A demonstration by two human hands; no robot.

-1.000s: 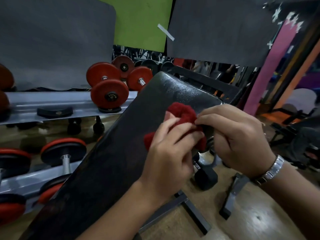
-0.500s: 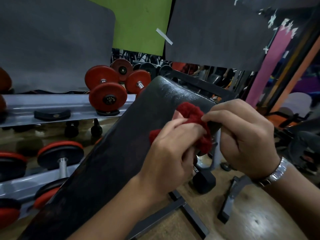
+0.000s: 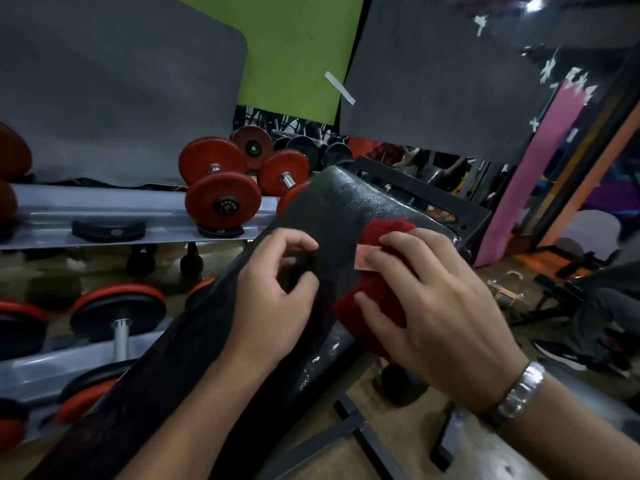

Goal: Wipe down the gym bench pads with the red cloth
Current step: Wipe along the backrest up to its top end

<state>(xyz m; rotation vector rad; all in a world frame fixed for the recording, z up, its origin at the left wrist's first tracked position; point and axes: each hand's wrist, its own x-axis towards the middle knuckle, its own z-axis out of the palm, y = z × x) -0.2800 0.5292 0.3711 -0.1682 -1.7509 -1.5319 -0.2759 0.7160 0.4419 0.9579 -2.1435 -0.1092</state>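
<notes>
**Flat palm, long strokes along the pad**

We have the red cloth (image 3: 375, 299) spread on the upper part of the black bench pad (image 3: 332, 216), near its right edge, with our right hand (image 3: 429, 306) pressing it down, fingers splayed and flat rather than gripping. Our left hand (image 3: 273, 299) hovers just beside it over the pad, fingers loosely curled, holding nothing. To wipe well, we judge it best to keep the palm weighted on the cloth and sweep lengthwise down the pad, overlapping passes and catching the edges.
</notes>
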